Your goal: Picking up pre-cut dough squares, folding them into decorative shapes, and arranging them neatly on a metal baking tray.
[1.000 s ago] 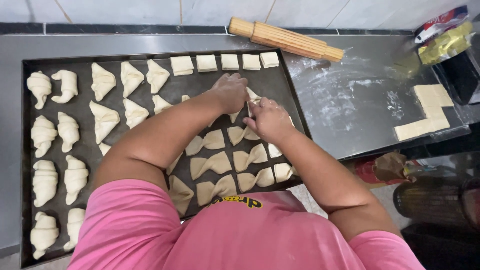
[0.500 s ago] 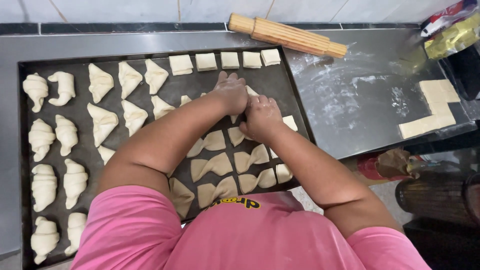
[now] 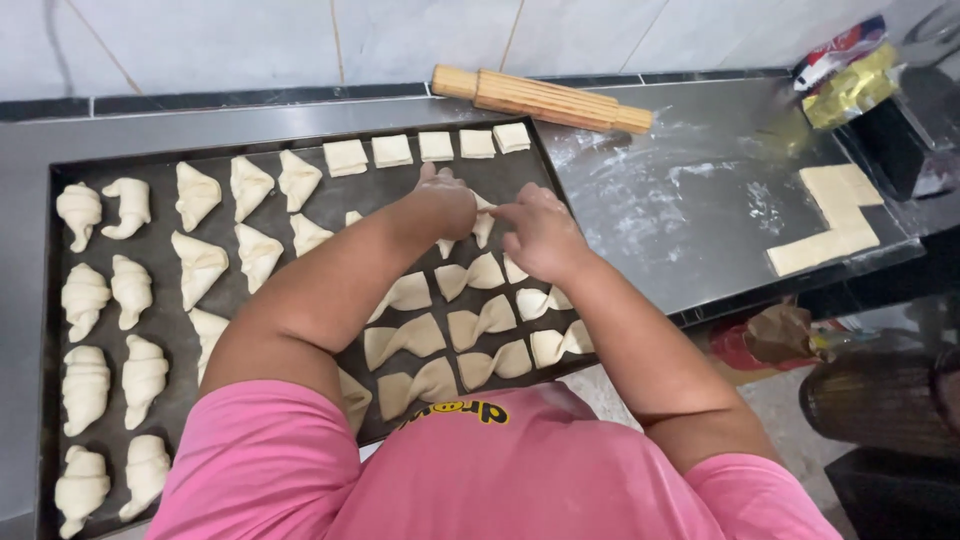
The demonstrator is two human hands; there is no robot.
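Observation:
A large dark baking tray lies in front of me on a steel counter. My left hand and my right hand meet over its middle right, both pinching one small piece of raw dough. Bow-shaped twisted dough pieces lie just below my hands. Flat dough squares line the far edge. Folded triangles and rolled crescents fill the left part of the tray.
A wooden rolling pin rests along the tiled wall behind the tray. The floured steel counter extends right, with a cut sheet of dough near its edge. A yellow packet and dark containers stand at far right.
Both hands have stayed over the same spot on the tray, their fingers working the small dough piece. The view has shifted slightly.

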